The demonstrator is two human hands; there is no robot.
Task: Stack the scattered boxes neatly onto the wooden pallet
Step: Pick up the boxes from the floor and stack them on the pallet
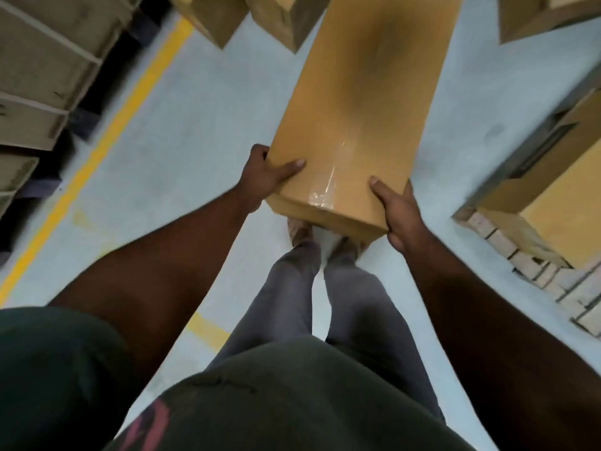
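Head view — looking steeply down at the person's own arms, legs and the floor.

Long tan cardboard box (361, 102), sealed w/ clear tape along its top seam, is held out in front at about waist height, its near end over the feet, its far end running up out of frame. A dark blurred smudge shows on the upper part of its top face.

Left hand (266, 177) grips the near left corner: thumb laid flat across the top face, fingers curled round the left side edge. Right hand (398, 213) grips the near right corner: thumb on the top face, palm against the right side, fingers wrapped under — fingertips hidden. Both hands clamped on the box; it touches nothing else visible.

Below the box: grey trousers (292, 294), 2 shoes partly hidden by the box end. Dark green T-shirt (260, 402) fills the bottom of frame.

Floor is pale grey concrete (201, 118) w/ a yellow painted line (107, 138) running diagonally at left. Left edge: stacked faded cardboard cartons (42, 60) bound w/ white straps, blurred. Top edge: 2 brown cardboard boxes (247, 14) standing on the floor, close together, just left of the held box. Top right corner: another brown box (540, 17), cut by the frame. Right edge: open-topped brown carton (553, 177), sitting beside a pale brick-patterned surface (533, 265). Cannot tell which item is a pallet.
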